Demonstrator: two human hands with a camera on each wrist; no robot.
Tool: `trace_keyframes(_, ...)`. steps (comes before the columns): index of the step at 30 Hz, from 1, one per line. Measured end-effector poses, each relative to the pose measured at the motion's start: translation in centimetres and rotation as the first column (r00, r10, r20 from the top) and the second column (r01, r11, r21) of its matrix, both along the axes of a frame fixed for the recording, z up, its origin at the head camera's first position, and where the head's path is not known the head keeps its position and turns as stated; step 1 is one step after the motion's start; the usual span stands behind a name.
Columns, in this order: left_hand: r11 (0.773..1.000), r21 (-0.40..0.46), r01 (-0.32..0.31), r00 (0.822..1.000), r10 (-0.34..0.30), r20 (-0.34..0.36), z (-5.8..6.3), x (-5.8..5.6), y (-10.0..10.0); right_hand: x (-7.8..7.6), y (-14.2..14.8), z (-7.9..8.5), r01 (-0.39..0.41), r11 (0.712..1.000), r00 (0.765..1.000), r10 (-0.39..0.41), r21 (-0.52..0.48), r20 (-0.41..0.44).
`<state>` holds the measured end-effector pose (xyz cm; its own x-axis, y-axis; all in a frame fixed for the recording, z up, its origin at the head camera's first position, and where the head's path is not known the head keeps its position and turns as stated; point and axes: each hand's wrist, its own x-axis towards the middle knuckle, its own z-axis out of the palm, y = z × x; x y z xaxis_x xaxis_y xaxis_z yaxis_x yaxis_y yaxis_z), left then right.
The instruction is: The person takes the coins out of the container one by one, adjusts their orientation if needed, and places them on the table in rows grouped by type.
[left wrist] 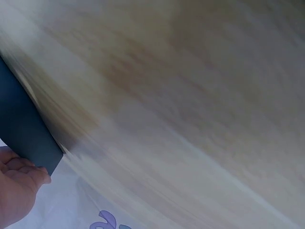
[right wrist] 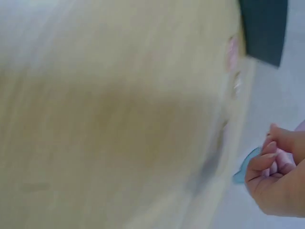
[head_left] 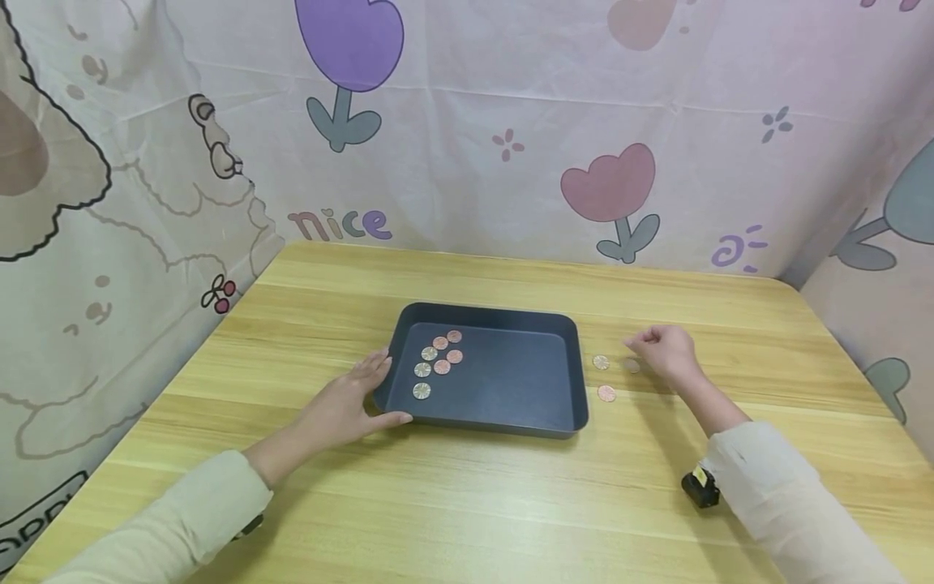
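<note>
On the far left, the left hand (head_left: 344, 410) braces the tray (head_left: 518, 369): its fingers lie against the left wall, and its thumb reaches round to the near left corner. It looks relaxed and spread – touching the tray rather than clenched around it. I read that as a steadying job, one that seems to call for light, even pressure.

The tray is dark, shallow and level on the wooden table (head_left: 452, 503). Seven coins lie inside, all toward its left end: three pale gold coins (head_left: 422, 391) start a curved row that two copper-coloured coins (head_left: 440, 343) continue away from the viewer, with two more copper-coloured ones beside it. The floor from the middle to the right wall is bare.

Just outside the right wall, on the table, lie a pale coin (head_left: 601, 362) and, nearer the viewer, a copper-coloured coin (head_left: 606, 393). A third coin (head_left: 631, 366), pale and blurred, shows beside the right hand (head_left: 667, 354).

That hand has its fingers curled in and its thumb close to the fingertips – whether it grasps a coin or is simply closed, I cannot tell. The step in hand looks like picking at these loose coins; such thin pieces would call for a careful pinch at the edge.
</note>
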<state>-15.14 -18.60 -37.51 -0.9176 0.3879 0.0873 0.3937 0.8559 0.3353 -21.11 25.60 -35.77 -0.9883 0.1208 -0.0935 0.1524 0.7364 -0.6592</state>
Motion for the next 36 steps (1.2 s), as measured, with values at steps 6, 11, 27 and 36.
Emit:
trace_keyframes(6,1.000,-0.002,-0.002,1.000,0.002,0.004,0.1,0.0,0.1,0.2,-3.1,1.3,-0.056,0.993,0.987,0.039,-0.101,-0.157)
trace_keyframes(11,1.000,0.001,-0.001,1.000,0.001,0.004,0.2,0.1,0.1,0.5,-6.0,1.7,-0.123,0.973,0.978,0.085,-0.194,-0.193)
trace_keyframes(27,1.000,0.002,0.006,1.000,-0.006,-0.006,0.1,0.0,0.1,1.7,-14.5,1.8,-0.325,0.904,0.934,0.261,-0.278,-0.242)
trace_keyframes(36,1.000,-0.001,0.004,1.000,-0.004,-0.009,-0.1,-0.1,-0.1,1.4,-18.8,0.2,-0.448,0.831,0.892,0.387,-0.331,-0.235)
